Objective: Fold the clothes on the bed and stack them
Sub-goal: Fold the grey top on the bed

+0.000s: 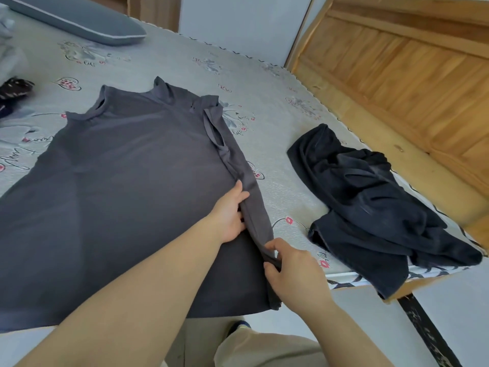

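Both hands pinch the folded right edge of a grey shirt [127, 186] spread on the bed [277, 144]: left hand [230, 215] apparently thumb on top, right hand [293, 274] nearer the hem.

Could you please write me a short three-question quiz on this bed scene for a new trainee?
1. True or false: the grey top lies spread flat on the bed.
2. Which garment is crumpled near the bed's edge: A the grey top, B the black garment, C the pillow?
3. Fill in: the right hand pinches the folded ____ edge of the grey top, while the left hand holds the same strip further up.

Key: 1 true; 2 B; 3 right.
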